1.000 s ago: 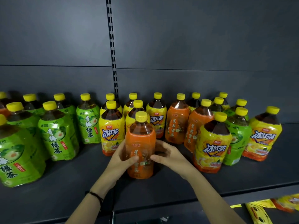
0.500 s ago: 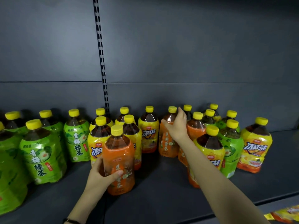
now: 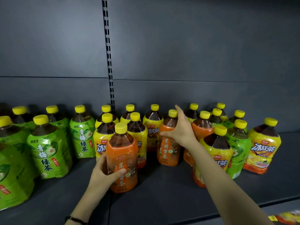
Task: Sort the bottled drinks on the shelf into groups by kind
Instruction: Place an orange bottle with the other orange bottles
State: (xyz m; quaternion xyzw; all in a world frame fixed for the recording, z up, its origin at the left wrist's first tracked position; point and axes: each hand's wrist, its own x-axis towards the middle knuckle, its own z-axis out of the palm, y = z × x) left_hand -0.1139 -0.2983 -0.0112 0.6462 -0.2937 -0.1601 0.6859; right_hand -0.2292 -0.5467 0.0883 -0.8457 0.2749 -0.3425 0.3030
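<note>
On our dark grey metal shelf (image 3: 162, 197), the green-labelled plastic tea bottles (image 3: 48, 153) stand grouped at left. The yellow, orange and green bottles on the right (image 3: 217, 153) are unsorted. Our left hand (image 3: 103, 173) grips the front orange-labelled bottle (image 3: 122, 156). Our right hand (image 3: 182, 132), fingers spread, touches a second orange-labelled bottle (image 3: 168, 148) behind.

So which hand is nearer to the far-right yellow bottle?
Right. The right hand, on a back orange bottle, is left of the yellow bottle; the left hand, gripping the front orange bottle, is farther left.
</note>
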